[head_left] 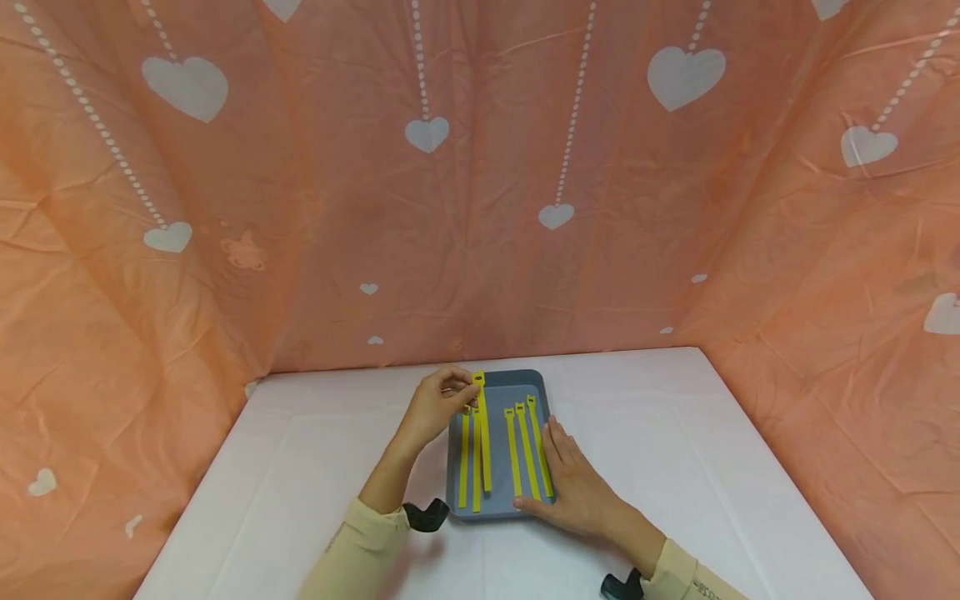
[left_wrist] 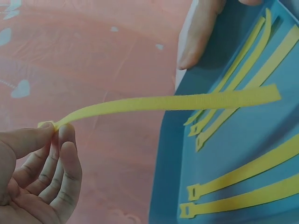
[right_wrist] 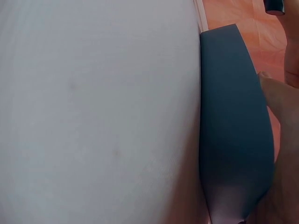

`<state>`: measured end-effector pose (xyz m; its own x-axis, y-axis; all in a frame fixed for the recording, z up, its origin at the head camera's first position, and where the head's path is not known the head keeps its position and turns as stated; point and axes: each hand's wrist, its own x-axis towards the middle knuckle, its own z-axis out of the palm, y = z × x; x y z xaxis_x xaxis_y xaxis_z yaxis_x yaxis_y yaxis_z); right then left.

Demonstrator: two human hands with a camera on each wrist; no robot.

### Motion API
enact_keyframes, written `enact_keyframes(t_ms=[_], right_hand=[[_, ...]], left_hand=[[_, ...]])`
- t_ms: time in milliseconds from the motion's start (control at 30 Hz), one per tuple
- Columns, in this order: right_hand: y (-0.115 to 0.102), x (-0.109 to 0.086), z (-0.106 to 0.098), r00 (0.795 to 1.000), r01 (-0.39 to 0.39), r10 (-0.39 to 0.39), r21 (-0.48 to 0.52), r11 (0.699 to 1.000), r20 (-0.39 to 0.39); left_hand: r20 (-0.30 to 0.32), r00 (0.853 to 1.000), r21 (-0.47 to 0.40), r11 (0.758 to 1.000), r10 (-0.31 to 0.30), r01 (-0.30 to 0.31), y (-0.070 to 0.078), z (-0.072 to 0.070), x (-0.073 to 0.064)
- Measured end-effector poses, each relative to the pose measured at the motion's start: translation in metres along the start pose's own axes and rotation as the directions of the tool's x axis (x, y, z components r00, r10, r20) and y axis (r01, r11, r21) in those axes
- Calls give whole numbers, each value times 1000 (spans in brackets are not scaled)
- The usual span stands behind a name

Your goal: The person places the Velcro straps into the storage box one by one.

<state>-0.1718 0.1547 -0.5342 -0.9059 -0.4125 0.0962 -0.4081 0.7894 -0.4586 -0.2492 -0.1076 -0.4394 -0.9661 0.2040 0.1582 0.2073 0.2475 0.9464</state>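
Observation:
Between thumb and fingertips, my left hand [head_left: 438, 404] pinches a yellow hook-and-loop cable tie [left_wrist: 154, 102] by its slotted head. Its strap stretches out above the blue-grey tray [head_left: 497, 467]. Two more yellow ties [head_left: 477, 467] lie along the tray's left side, heads toward the far end. Three others [head_left: 527, 450] lie side by side on the right. My right hand [head_left: 573, 492] rests against the tray's right side with straight fingers, its thumb at the near edge. In the right wrist view, the tray's outer wall [right_wrist: 236, 126] covers part of that hand.
The tray stands on a white-covered table [head_left: 637, 417]. Orange curtains [head_left: 480, 250] with white hearts hang behind and on both sides. A black wrist-worn piece [head_left: 426, 516] sits by the left sleeve, close to the tray's near left corner.

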Motion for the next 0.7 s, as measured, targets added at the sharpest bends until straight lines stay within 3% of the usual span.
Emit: enact_keyframes(t_ms=[400, 700], right_hand=[[0, -1, -1, 1000, 9, -8, 9, 1000, -9], [2, 0, 0, 1000, -13, 13, 0, 1000, 28]], left_hand=[[28, 999, 68, 997, -46, 44, -20, 11, 11], [39, 995, 99, 991, -90, 86, -36, 15, 18]])
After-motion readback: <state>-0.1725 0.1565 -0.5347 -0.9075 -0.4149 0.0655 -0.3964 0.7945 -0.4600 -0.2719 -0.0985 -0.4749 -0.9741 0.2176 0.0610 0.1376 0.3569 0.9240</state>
